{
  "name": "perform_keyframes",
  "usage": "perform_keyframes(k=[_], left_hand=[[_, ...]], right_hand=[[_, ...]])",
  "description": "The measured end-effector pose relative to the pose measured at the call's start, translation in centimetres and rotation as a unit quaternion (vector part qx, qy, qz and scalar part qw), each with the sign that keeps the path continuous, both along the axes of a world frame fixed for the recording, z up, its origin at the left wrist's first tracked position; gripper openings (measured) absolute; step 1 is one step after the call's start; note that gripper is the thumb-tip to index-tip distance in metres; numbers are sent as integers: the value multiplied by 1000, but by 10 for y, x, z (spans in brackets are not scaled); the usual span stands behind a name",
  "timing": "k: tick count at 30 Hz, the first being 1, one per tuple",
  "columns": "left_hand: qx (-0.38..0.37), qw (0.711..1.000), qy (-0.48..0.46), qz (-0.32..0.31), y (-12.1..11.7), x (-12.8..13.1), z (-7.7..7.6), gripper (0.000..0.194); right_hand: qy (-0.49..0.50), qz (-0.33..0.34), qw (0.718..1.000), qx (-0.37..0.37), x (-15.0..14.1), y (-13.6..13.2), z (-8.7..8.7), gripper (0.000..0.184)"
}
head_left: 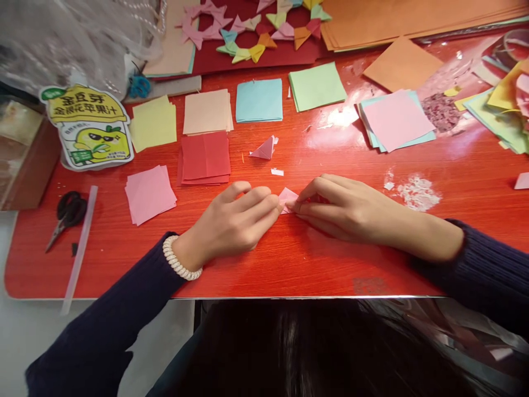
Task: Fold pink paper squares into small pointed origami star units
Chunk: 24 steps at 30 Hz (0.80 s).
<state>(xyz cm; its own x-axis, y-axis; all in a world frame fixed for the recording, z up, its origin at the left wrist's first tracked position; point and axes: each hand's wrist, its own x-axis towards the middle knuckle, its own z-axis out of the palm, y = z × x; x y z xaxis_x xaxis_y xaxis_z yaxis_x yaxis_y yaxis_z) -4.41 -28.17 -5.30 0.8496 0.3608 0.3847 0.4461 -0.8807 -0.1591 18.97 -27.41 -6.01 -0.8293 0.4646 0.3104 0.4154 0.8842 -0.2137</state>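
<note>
A small folded pink paper piece lies on the red table between my two hands. My left hand rests on the table with curled fingers, its fingertips pressing the paper's left edge. My right hand pinches the paper's right side, its fingers closed over it. Much of the paper is hidden under my fingers. Another folded pink piece sits a little farther back.
Stacks of coloured paper squares lie behind: pink, red, yellow, peach, blue, green, pink on blue. Folded paper shapes line the back. Scissors and a juice pouch sit left.
</note>
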Motion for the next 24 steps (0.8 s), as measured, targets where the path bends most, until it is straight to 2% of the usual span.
perform_keyframes(k=[3, 9, 15, 18, 22, 24], left_hand=[[-21, 1000, 5, -1, 0, 1, 1, 13], [-117, 993, -8, 31, 0, 4, 4, 14], [-186, 977, -35, 100, 0, 7, 1, 18], [-226, 967, -33, 110, 0, 8, -1, 32], [-264, 959, -42, 99, -1, 8, 1, 24], [-287, 952, -48, 94, -1, 8, 4, 20]], right_hand=[[-23, 3, 999, 23, 4, 1, 3, 24], [-46, -25, 996, 65, 7, 2, 9, 22], [15, -113, 992, 57, 8, 3, 6, 23], [62, -106, 992, -10, 2, 0, 8, 22], [74, -92, 974, -196, -7, -5, 11, 16], [58, -89, 967, -231, -9, -6, 12, 13]])
